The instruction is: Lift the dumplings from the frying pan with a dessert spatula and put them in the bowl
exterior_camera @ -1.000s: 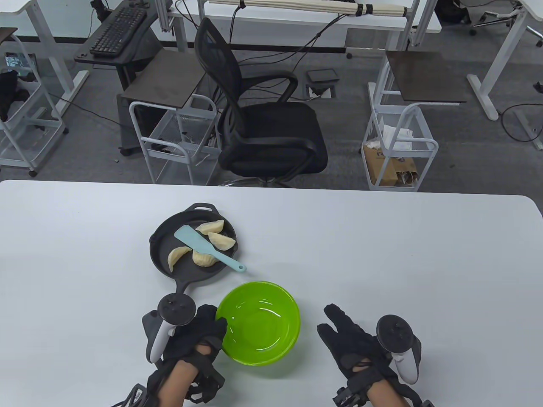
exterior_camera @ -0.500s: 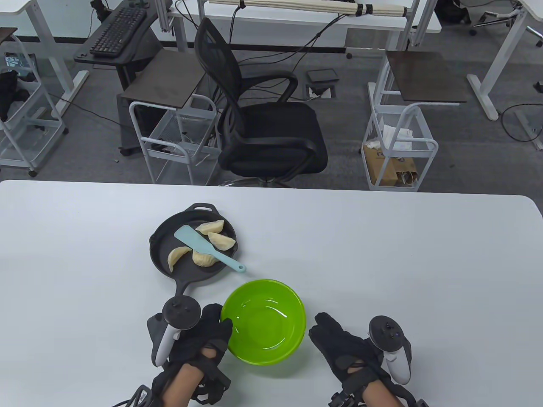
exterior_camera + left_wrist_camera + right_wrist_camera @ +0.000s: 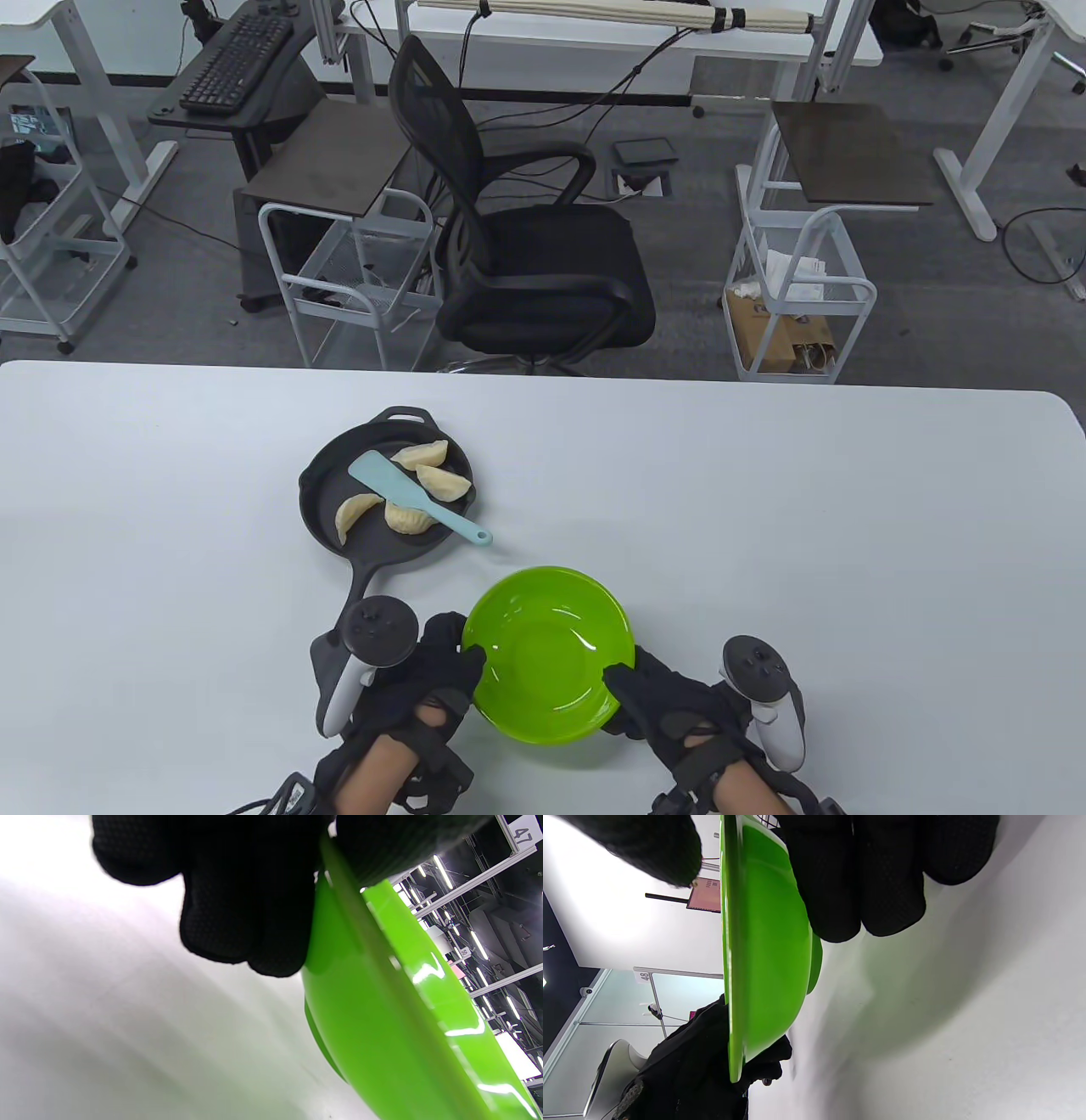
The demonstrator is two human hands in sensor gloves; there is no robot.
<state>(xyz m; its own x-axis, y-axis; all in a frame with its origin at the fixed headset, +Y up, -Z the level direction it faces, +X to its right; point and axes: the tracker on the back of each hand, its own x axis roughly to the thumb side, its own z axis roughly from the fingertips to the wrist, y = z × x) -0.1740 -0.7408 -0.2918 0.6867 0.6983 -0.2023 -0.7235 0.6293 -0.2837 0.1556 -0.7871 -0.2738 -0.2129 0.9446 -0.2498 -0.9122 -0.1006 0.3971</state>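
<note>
Two hands on bowl: left hand [image 3: 424,671] grips the left rim, right hand [image 3: 670,700] grips the right rim of the green bowl [image 3: 550,654]
Bowl attitude: tilted, mouth facing up and toward the person; raised off the table [image 3: 806,526] in the right wrist view
Left fingers: left hand fingers [image 3: 250,908] curled under the outer wall, thumb over the rim
Right fingers: right hand fingers [image 3: 857,878] curled under the wall, thumb over the rim
Spatula: dessert spatula [image 3: 416,497] long axis runs upper-left to lower-right, blade inside the frying pan [image 3: 327,518], handle end over the rim
Dumplings: four dumplings [image 3: 441,482] in the pan, two either side of the spatula
Pan handle: points toward the left hand
Room: office chair [image 3: 517,246] behind the white table, wire carts either side
</note>
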